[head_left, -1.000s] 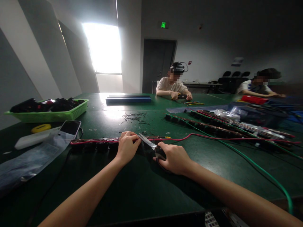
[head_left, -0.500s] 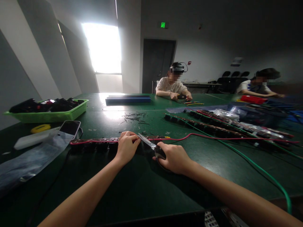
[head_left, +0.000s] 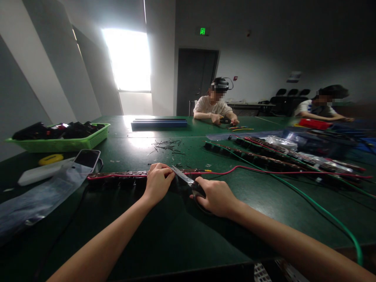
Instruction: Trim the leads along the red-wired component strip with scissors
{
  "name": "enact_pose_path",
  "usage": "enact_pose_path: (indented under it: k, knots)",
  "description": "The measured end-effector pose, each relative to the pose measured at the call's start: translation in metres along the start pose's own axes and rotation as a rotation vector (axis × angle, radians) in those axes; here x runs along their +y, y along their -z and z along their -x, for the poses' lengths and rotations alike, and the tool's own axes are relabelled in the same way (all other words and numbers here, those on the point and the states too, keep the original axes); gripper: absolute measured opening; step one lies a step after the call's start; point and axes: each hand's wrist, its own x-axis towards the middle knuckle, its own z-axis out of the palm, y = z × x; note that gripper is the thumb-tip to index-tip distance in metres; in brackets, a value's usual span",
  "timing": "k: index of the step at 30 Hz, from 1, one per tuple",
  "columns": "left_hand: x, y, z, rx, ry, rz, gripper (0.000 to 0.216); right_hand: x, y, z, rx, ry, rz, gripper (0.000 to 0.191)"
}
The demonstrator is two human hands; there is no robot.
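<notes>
My left hand (head_left: 159,181) is closed over a long dark strip with a red wire (head_left: 117,175) along it. Its thumb and fingertips are pinched together at the strip, and what lies between them is hidden. In my right hand (head_left: 217,197) is a pair of scissors (head_left: 183,175) with dark handles. Their blades point up and left, with the tips right beside my left fingertips. Past my hands, the red wire (head_left: 239,167) runs on to the right, near a yellow-ended piece (head_left: 207,170).
Cut black pieces (head_left: 167,145) lie beyond my hands. At left are a green basket (head_left: 67,145) of black parts, a phone (head_left: 87,159) and a plastic bag (head_left: 44,199). More wired strips (head_left: 258,156) and a green wire (head_left: 317,204) lie right. Two people sit across the table.
</notes>
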Motion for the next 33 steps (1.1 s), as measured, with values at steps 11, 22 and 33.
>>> enact_pose_path:
  k: [11,22,33]
  knots:
    - [-0.0017,-0.0008,-0.0002,0.007,-0.01,-0.001,0.019,-0.0008,-0.0013,0.0007,-0.001,0.028,-0.006,0.036]
    - [-0.0025,-0.0019,-0.0006,0.006,-0.007,0.001,0.018,-0.0026,-0.0012,0.001,-0.015,0.024,-0.015,0.033]
    - [-0.0005,-0.0007,-0.0007,0.007,-0.006,0.003,0.019,-0.0042,-0.001,0.0018,-0.005,0.007,-0.004,0.033]
